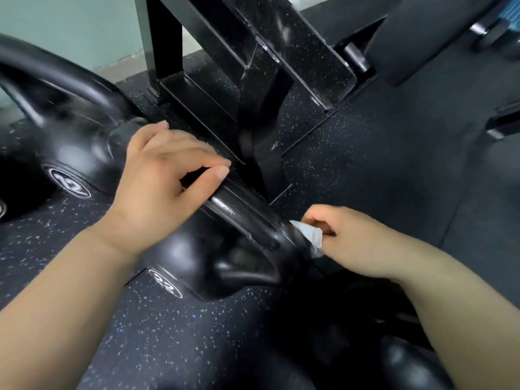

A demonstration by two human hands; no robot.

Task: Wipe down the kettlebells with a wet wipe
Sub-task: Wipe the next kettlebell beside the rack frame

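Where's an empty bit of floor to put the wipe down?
Bare floor lies right of the rack base, beyond the wipe. More lies on this side of the near kettlebell. It is crowded on the left, where the far kettlebell stands close by.

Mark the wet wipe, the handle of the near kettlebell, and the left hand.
wet wipe (311, 238): head view, on the folded white edge against the handle.
kettlebell handle (239, 211): head view, on the glossy top bar.
left hand (166, 175): head view, on the back of the hand.
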